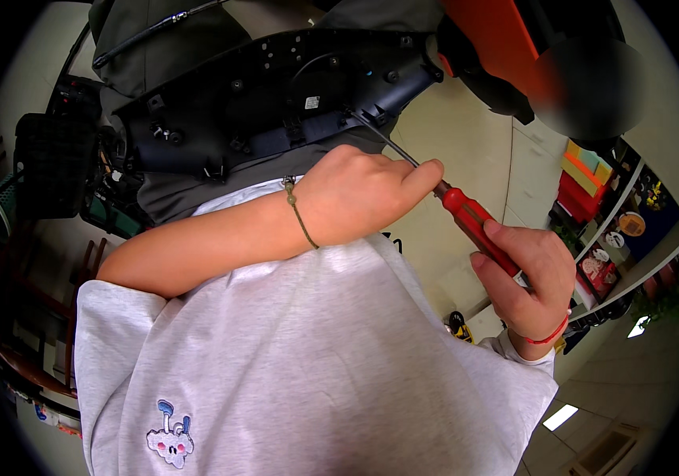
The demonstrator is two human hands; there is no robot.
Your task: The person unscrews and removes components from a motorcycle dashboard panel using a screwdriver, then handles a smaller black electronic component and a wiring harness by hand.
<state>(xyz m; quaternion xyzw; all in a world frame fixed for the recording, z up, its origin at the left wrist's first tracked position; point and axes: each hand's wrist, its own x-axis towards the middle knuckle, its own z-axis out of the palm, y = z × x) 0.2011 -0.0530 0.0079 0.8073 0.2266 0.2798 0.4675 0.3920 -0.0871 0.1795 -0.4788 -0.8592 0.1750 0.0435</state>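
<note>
A curved black plastic panel [260, 99] with mounts, bosses and a small white label lies across the upper middle. A screwdriver [474, 220] with a red handle slants up-left, its long metal shaft reaching the panel's lower edge. My left hand [367, 190], with a cord bracelet at the wrist, curls round the shaft below the panel; its fingertips are hidden. My right hand [530, 278], wearing a red bracelet, grips the handle at the lower right.
An orange and black body part [490, 44] is at the upper right. A black battery-like block [46, 166] sits left of the panel. Shelves [623, 222] with colourful items stand right, wooden chairs [38, 349] left. A tiled floor [458, 151] shows beyond the panel.
</note>
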